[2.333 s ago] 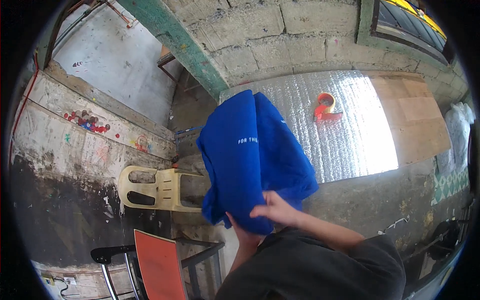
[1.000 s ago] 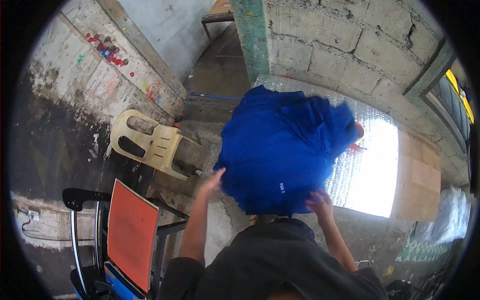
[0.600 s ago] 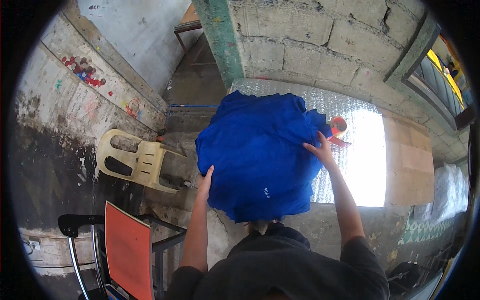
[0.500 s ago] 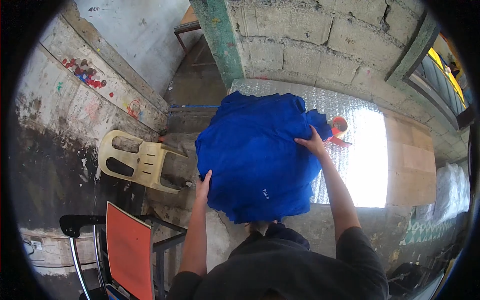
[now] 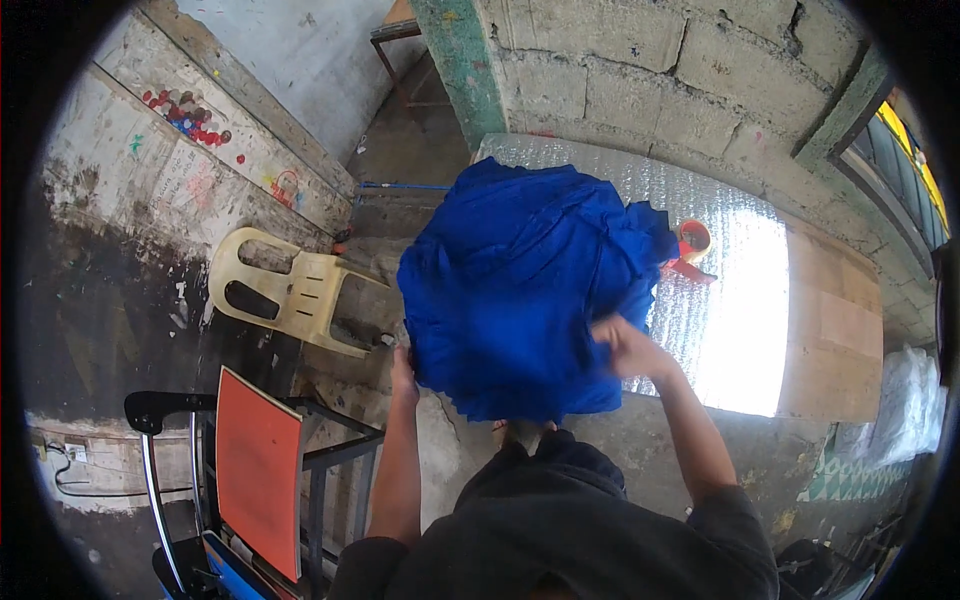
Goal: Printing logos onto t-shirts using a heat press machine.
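A broad heap of blue cloth (image 5: 510, 290), creased and layered like folded fabric, lies in front of me, partly over the silver foil-covered tabletop (image 5: 650, 185). Its left edge is gripped by my left hand (image 5: 403, 376), with the fingers partly hidden against the fabric. Over the heap's lower right side is my right hand (image 5: 635, 350), its fingers blurred by motion; whether they pinch the cloth cannot be made out. What lies beneath the heap is hidden.
Right of the cloth, a roll of tape (image 5: 692, 238) sits on the foil. Brown board (image 5: 830, 320) continues the tabletop. A cream plastic chair (image 5: 300, 290) stands left; an orange-backed chair (image 5: 258, 470) is near my left arm. A block wall (image 5: 620, 90) rises behind the table.
My right hand has moved down and nearer along the cloth's right side. The top of the cloth has become more creased, and its lower front print is no longer visible. My left hand stays at the left edge.
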`<state>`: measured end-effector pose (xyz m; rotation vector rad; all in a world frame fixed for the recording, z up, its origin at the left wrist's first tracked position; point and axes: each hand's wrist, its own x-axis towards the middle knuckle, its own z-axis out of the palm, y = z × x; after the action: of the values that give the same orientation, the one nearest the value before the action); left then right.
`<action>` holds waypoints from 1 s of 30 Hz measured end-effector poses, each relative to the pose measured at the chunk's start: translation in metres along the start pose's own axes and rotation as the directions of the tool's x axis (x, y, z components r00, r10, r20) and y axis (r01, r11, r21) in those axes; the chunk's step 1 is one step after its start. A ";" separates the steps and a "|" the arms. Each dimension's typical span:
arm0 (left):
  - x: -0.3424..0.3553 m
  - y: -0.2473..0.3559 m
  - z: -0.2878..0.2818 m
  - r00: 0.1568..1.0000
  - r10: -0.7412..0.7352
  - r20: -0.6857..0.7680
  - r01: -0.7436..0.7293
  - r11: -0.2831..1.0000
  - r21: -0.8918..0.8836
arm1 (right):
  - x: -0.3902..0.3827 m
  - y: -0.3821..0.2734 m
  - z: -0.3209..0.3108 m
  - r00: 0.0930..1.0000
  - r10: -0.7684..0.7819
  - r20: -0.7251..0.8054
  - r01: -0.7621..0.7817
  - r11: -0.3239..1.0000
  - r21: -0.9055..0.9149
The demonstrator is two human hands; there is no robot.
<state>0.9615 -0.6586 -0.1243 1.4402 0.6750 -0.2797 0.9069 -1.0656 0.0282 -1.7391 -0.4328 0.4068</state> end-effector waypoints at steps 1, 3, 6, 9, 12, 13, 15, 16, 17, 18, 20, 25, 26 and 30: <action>-0.006 -0.009 -0.006 1.000 0.003 0.011 -0.003 1.000 -0.027 | -0.030 0.003 -0.001 0.989 0.002 0.151 0.002 1.000 -0.023; -0.017 -0.029 -0.019 0.967 -0.149 -0.205 0.092 0.961 -0.262 | -0.072 0.027 0.010 0.932 0.236 0.277 -0.253 0.967 0.026; -0.043 -0.068 -0.034 0.740 0.363 0.567 -0.412 0.910 -0.045 | -0.123 0.088 0.045 0.755 0.572 0.319 -0.611 0.791 0.027; -0.073 -0.096 -0.043 0.819 -0.495 0.289 0.569 0.645 -0.509 | -0.131 0.150 0.073 0.576 0.817 -0.003 -0.478 0.340 0.810; -0.089 -0.104 -0.032 0.838 -0.348 0.420 0.524 0.730 -0.440 | -0.127 0.163 0.057 0.847 0.524 0.091 -0.390 0.728 -0.563; -0.089 -0.103 -0.028 0.818 -0.240 0.523 0.491 0.764 -0.418 | -0.117 0.159 0.038 0.866 0.499 0.030 -0.445 0.796 -0.411; -0.079 -0.098 -0.018 0.855 -0.156 0.494 0.367 0.856 -0.365 | -0.086 0.145 0.000 0.862 0.435 -0.262 -0.461 0.886 -0.046; -0.071 -0.094 -0.013 0.884 -0.212 0.418 0.332 0.913 -0.239 | -0.066 0.137 -0.017 0.869 0.213 -0.447 -0.413 0.810 -0.417; -0.066 -0.091 -0.011 0.907 -0.233 0.351 0.290 0.949 -0.121 | -0.049 0.130 -0.033 0.830 -0.065 -0.553 -0.272 0.819 -0.505; -0.063 -0.087 -0.007 0.913 -0.247 0.326 0.297 0.948 -0.114 | -0.024 0.126 -0.047 0.754 -0.095 -0.650 -0.306 0.825 -0.474; -0.060 -0.076 -0.001 0.948 -0.290 0.128 0.244 0.925 0.291 | 0.024 0.124 -0.072 0.625 -0.284 -0.727 -0.301 0.772 -0.560; -0.102 -0.019 0.003 0.995 -0.053 0.088 0.020 0.941 0.339 | 0.088 0.113 -0.086 0.697 -0.065 -0.714 -0.434 0.755 -0.492; -0.114 -0.006 0.000 0.996 0.033 0.084 -0.059 0.942 0.331 | 0.086 0.101 -0.089 0.689 -0.060 -0.722 -0.380 0.819 -0.430; -0.132 0.006 -0.029 0.973 0.074 0.218 -0.104 0.987 0.126 | 0.029 0.035 -0.082 0.857 -0.160 -0.489 0.012 0.956 -0.293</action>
<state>0.8538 -0.6581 -0.0426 1.5401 0.4217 -0.4100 0.9744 -1.1272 0.0093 -2.0071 -0.1851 -0.2004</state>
